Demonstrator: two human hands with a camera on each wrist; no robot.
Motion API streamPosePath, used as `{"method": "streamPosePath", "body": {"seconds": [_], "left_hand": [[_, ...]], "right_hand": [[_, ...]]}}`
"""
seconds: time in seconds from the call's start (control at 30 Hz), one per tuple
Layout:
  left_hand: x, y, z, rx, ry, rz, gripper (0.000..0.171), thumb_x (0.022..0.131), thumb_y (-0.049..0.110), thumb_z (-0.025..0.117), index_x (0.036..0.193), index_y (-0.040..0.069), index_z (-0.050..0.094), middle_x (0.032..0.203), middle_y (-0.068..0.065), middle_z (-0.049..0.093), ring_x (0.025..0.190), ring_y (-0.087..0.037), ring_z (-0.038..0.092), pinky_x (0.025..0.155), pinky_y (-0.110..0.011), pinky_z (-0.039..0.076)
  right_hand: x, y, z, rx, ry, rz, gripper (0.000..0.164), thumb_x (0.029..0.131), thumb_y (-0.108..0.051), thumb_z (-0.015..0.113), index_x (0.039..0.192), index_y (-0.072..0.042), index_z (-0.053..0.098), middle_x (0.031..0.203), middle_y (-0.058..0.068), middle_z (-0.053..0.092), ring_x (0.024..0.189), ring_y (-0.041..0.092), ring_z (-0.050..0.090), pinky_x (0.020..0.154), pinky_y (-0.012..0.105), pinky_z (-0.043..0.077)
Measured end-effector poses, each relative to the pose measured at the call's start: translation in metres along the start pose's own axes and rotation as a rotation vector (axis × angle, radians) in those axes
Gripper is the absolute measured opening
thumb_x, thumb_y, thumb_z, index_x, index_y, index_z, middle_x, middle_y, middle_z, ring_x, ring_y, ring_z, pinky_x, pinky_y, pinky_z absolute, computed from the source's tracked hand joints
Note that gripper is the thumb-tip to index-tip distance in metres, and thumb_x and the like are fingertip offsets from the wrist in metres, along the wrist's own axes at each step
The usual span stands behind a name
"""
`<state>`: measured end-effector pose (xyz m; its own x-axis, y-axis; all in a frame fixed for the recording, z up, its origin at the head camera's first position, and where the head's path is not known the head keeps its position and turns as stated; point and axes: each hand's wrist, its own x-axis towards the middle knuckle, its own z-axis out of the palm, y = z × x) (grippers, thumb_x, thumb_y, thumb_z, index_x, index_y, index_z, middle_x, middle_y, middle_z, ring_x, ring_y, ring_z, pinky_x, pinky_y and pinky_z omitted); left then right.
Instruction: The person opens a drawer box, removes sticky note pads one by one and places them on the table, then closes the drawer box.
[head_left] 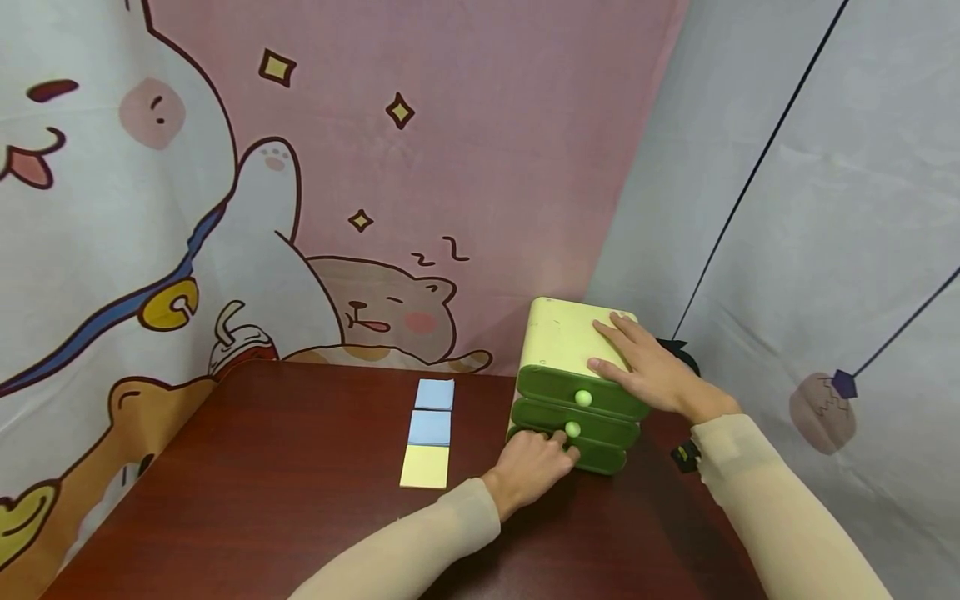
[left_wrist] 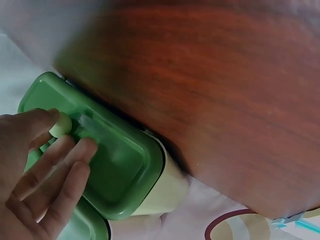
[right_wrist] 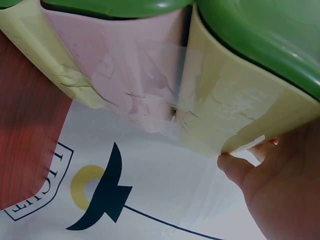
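A small three-drawer cabinet with a pale yellow top and green drawer fronts stands toward the right of the table. At its lowest drawer, my left hand pinches the round light-green knob between thumb and finger; the head view hides that knob. All three drawers look closed. My right hand rests on the cabinet top near its right edge, fingers spread. The right wrist view shows its thumb against the yellow casing, with the pink middle section beside it.
Two blue paper squares and a yellow one lie in a column on the dark red-brown table, left of the cabinet. A printed cloth hangs behind. A small dark object is partly visible by my right sleeve.
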<state>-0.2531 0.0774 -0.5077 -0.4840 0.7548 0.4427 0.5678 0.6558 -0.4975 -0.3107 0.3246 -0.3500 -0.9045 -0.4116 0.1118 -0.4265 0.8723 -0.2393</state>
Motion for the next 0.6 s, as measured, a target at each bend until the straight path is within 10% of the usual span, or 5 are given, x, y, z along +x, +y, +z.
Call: {"method": "streamPosePath", "body": {"seconds": [0.6], "left_hand": [[0.0033, -0.0005, 0.0018, -0.103, -0.067, -0.015, 0.011, 0.111, 0.032, 0.070, 0.113, 0.039, 0.078, 0.082, 0.016, 0.079, 0.058, -0.006, 0.065, 0.047, -0.026, 0.049]], "right_hand": [[-0.0009, -0.0013, -0.0009, -0.007, -0.007, 0.008, 0.085, 0.119, -0.066, 0.050, 0.188, -0.021, 0.026, 0.196, 0.022, 0.011, 0.181, 0.057, 0.010, 0.136, 0.085, 0.023]]}}
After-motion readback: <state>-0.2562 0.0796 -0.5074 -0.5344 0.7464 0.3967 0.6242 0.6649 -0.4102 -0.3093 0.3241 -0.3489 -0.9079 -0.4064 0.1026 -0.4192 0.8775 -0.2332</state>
